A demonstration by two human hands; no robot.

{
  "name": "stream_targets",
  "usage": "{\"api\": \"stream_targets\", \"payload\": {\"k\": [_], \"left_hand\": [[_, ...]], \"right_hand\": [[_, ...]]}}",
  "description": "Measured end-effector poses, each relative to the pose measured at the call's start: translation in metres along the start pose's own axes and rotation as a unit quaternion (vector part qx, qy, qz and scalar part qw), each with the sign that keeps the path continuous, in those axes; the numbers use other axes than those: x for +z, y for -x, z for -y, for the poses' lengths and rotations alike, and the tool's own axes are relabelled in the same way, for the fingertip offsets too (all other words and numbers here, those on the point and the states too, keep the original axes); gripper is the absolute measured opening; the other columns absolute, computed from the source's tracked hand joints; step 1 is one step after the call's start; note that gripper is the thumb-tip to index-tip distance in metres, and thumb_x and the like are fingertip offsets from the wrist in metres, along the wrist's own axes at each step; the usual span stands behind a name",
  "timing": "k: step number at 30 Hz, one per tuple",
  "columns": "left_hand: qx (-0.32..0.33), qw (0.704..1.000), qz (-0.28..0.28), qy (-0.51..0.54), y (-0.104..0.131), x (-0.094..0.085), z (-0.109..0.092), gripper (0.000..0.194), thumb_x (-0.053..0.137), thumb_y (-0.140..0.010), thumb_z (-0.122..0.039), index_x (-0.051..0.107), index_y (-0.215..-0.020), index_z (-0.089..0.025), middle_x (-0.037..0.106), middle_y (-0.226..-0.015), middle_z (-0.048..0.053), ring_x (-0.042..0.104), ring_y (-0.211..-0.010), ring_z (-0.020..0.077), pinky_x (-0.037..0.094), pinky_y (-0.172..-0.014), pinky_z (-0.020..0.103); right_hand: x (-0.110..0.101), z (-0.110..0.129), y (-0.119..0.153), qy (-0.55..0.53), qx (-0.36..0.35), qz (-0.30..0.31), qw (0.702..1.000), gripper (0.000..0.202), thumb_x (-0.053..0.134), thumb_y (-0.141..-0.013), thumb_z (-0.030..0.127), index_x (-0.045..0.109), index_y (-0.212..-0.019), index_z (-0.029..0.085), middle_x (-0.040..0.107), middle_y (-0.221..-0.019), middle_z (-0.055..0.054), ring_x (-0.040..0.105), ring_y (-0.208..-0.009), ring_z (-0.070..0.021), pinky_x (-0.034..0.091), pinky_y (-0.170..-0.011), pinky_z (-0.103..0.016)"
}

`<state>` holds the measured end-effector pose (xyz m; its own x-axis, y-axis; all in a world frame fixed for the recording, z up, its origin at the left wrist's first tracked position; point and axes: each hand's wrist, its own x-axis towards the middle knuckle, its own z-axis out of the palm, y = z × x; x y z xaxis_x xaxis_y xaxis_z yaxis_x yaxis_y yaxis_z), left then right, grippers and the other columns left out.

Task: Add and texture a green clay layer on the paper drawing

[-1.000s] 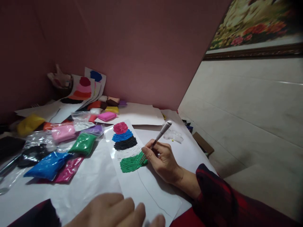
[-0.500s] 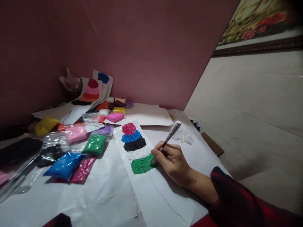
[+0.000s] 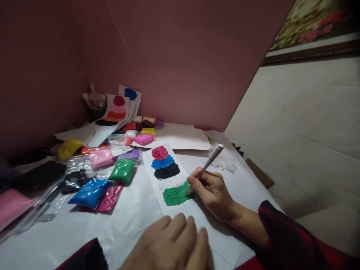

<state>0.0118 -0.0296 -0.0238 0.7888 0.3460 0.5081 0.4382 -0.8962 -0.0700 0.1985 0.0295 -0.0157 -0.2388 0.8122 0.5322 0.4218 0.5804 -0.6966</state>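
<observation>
My right hand [image 3: 215, 193] is closed round a fork [image 3: 212, 159] with a black-and-white striped handle. Its tines touch the right end of a green clay band [image 3: 177, 194] on a white paper strip [image 3: 197, 213]. Above the green, the strip carries white clay [image 3: 173, 182], black clay [image 3: 167, 171], blue clay [image 3: 163, 162] and a dark pink clay round [image 3: 159, 152], all marked with fine grooves. My left hand [image 3: 171, 243] is in the lower middle, palm down over the lower part of the strip. Its fingers are loosely bent and slightly apart, holding nothing visible.
Bags of coloured clay lie at left, among them a green packet [image 3: 122, 170], a blue packet [image 3: 89, 193] and a light pink packet [image 3: 101, 157]. Finished clay sheets [image 3: 116, 110] lean by the wall. White sheets [image 3: 182, 135] lie behind; a clear plastic bag [image 3: 225, 164] is at right.
My left hand has come into view from below and is over the paper strip. My right hand keeps the fork at the green clay; the whole view has shifted slightly.
</observation>
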Motion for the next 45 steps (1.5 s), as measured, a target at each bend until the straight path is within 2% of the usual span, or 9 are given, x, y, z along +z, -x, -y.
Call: {"api": "stream_targets", "payload": {"k": [3, 5, 8, 13, 22, 28, 38, 41, 45], "left_hand": [[-0.005, 1.0, 0.0, -0.023, -0.013, -0.004, 0.005, 0.023, 0.046, -0.092, -0.023, 0.062, -0.105, -0.012, 0.073, -0.095, 0.012, 0.068, -0.079, 0.0251, 0.054, -0.062, 0.035], [-0.002, 1.0, -0.002, -0.019, -0.012, 0.0, 0.006, 0.029, 0.047, -0.093, -0.033, 0.062, -0.107, -0.011, 0.073, -0.101, 0.014, 0.068, -0.082, 0.0272, 0.054, -0.065, 0.037], [-0.002, 1.0, 0.013, -0.019, -0.008, 0.004, 0.005, 0.034, 0.046, -0.094, -0.037, 0.062, -0.109, -0.012, 0.072, -0.107, 0.014, 0.067, -0.088, 0.0275, 0.054, -0.071, 0.039], [-0.014, 0.999, 0.03, -0.028, -0.005, 0.004, 0.005, 0.034, 0.05, -0.092, -0.038, 0.064, -0.11, -0.013, 0.071, -0.111, 0.013, 0.066, -0.093, 0.0276, 0.053, -0.077, 0.039], [-0.016, 0.996, 0.084, -0.039, -0.012, -0.002, 0.004, 0.032, 0.045, -0.096, -0.033, 0.062, -0.115, -0.015, 0.069, -0.118, 0.011, 0.065, -0.099, 0.0265, 0.052, -0.082, 0.039], [-0.011, 0.996, 0.083, -0.039, -0.012, -0.006, 0.003, 0.03, 0.045, -0.096, -0.031, 0.063, -0.114, -0.014, 0.069, -0.117, 0.012, 0.065, -0.098, 0.0272, 0.052, -0.081, 0.04], [0.001, 0.992, 0.118, -0.04, -0.011, -0.008, 0.004, 0.032, 0.045, -0.095, -0.03, 0.061, -0.119, -0.015, 0.067, -0.123, 0.011, 0.065, -0.103, 0.0274, 0.052, -0.085, 0.04], [0.001, 0.992, 0.118, -0.047, -0.01, -0.008, 0.005, 0.032, 0.044, -0.096, -0.03, 0.062, -0.118, -0.015, 0.068, -0.122, 0.012, 0.065, -0.101, 0.0278, 0.053, -0.084, 0.04], [0.001, 0.991, 0.126, -0.044, -0.01, -0.009, 0.006, 0.033, 0.047, -0.094, -0.03, 0.06, -0.121, -0.016, 0.066, -0.125, 0.011, 0.064, -0.104, 0.0273, 0.052, -0.085, 0.039]], "right_hand": [[0.0, 0.0, -0.001, 0.0, 0.003, -0.003, 1.0, 0.026, 0.052, -0.093, 0.025, 0.057, -0.069, 0.016, 0.053, -0.061, 0.0, 0.049, -0.052, -0.0115, 0.042, -0.052, -0.024], [0.0, 0.0, -0.001, 0.004, 0.003, -0.003, 1.0, 0.025, 0.052, -0.092, 0.025, 0.057, -0.069, 0.016, 0.053, -0.061, 0.0, 0.049, -0.053, -0.0113, 0.042, -0.051, -0.024], [0.0, 0.001, -0.002, 0.008, -0.004, 0.001, 1.0, 0.025, 0.051, -0.092, 0.023, 0.056, -0.069, 0.016, 0.053, -0.061, 0.001, 0.049, -0.053, -0.0108, 0.041, -0.052, -0.023], [-0.001, 0.002, -0.002, 0.005, -0.01, 0.007, 1.0, 0.024, 0.05, -0.092, 0.022, 0.055, -0.069, 0.016, 0.052, -0.061, 0.001, 0.046, -0.053, -0.0101, 0.04, -0.053, -0.023], [-0.001, 0.0, -0.002, 0.008, 0.006, 0.019, 1.0, 0.022, 0.051, -0.092, 0.02, 0.055, -0.07, 0.016, 0.054, -0.063, 0.001, 0.05, -0.056, -0.0101, 0.041, -0.058, -0.023], [0.001, -0.003, -0.003, 0.015, 0.027, 0.003, 1.0, 0.025, 0.05, -0.092, 0.021, 0.052, -0.067, 0.017, 0.051, -0.062, 0.002, 0.047, -0.054, -0.0101, 0.039, -0.057, -0.023], [-0.001, -0.001, -0.003, 0.017, 0.03, -0.039, 0.999, 0.025, 0.051, -0.092, 0.022, 0.052, -0.067, 0.016, 0.047, -0.058, 0.003, 0.043, -0.051, -0.0093, 0.036, -0.053, -0.023], [-0.001, 0.0, -0.002, 0.003, 0.025, -0.026, 0.999, 0.026, 0.05, -0.092, 0.023, 0.051, -0.067, 0.017, 0.045, -0.057, 0.004, 0.041, -0.051, -0.0087, 0.036, -0.052, -0.023], [0.0, -0.001, -0.002, 0.001, 0.02, 0.006, 1.0, 0.026, 0.049, -0.093, 0.022, 0.051, -0.067, 0.016, 0.049, -0.061, 0.002, 0.045, -0.054, -0.0092, 0.038, -0.055, -0.023]]}}
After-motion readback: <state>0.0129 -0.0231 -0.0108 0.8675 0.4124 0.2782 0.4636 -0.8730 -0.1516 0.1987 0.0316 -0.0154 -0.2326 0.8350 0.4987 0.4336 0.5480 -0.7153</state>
